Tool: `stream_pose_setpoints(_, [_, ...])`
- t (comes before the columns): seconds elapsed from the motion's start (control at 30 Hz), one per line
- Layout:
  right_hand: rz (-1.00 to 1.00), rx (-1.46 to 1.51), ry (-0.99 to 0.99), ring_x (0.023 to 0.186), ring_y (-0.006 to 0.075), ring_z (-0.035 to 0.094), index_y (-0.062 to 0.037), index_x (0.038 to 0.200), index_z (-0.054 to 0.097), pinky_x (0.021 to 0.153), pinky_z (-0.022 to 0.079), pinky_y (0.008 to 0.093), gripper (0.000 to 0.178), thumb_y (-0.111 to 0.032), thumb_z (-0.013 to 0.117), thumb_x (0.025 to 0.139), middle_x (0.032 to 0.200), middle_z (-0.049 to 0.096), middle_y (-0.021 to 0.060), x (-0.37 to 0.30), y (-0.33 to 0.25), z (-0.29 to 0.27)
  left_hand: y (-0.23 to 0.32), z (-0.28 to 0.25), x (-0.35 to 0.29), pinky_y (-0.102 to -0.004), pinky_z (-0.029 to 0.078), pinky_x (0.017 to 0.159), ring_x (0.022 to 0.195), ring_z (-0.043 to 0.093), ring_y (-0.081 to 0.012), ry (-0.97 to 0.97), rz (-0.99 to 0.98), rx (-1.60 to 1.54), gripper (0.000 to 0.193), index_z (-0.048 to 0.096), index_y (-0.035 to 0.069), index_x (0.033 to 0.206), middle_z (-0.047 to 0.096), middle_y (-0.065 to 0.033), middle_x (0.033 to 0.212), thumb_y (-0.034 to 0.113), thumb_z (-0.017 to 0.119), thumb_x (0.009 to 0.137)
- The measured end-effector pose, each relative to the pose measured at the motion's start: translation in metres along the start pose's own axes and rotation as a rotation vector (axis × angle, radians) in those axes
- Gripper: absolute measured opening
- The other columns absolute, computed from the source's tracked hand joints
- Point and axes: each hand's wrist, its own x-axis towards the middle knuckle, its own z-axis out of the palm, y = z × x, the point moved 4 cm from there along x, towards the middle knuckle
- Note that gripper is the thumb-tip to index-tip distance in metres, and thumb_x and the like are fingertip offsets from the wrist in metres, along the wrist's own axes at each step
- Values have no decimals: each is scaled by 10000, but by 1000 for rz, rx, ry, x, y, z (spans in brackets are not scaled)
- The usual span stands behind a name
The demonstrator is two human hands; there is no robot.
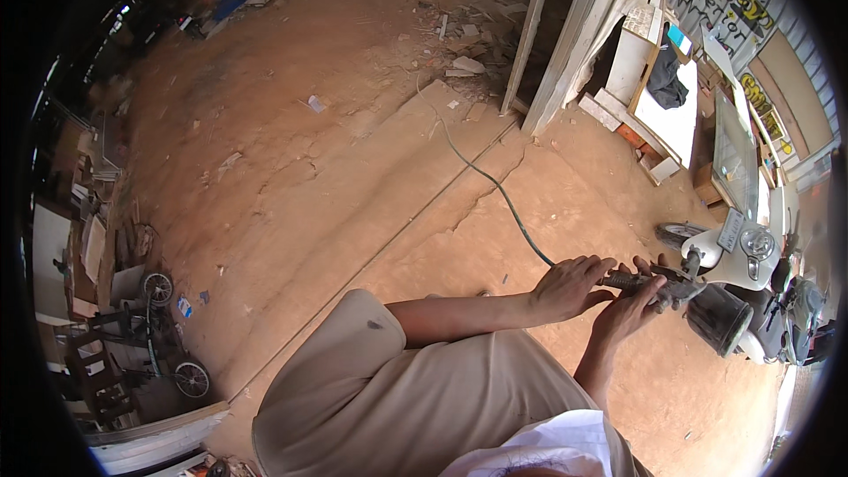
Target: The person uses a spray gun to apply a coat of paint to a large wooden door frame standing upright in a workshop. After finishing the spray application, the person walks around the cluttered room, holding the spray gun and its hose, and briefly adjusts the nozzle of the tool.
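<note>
Both my hands are together at the right, in front of my bent knees, on a dusty grey hand tool (678, 290) with a dark, ridged handle. I cannot make out its exact kind. My left hand (570, 290) is closed at the handle's rear end, where a thin green hose or cord (512, 209) meets it. My right hand (632, 302) grips further forward around the tool, its fingers partly hiding the body. From there the green line trails across the dirt floor toward the far middle. A dark bucket-like container (717, 316) stands just beyond the tool's front end.
A white motor scooter (751, 252) stands at the right. Behind it is a white-topped bench (664, 128) bearing a black cloth (668, 81). A wooden post (579, 40) rises beside rubble (464, 64). Small spoked wheels (192, 380) and scrap lie left.
</note>
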Motion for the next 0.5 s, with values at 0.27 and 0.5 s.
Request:
stream_pose_setpoints(0.27, [-227,-82,-290,1242,269,491,-68,1521,87,940,473,362,712,-167,550,990,1477,300,178,-118,-39,-28,52,-19,-99,-390,531,608,740,658,-272,207,50,10,242,601,85,1007,641,-64,860,221,709,838])
stream_pose_setpoints(0.5, [-215,-116,-589,1382,387,347,-99,1545,39,1053,366,517,896,-380,623,927,1562,190,207,-222,-72,-114,84,-26,-193,-382,436,552,598,583,-286,152,-150,-228,470,622,37,867,578,-114,675,482,514,972])
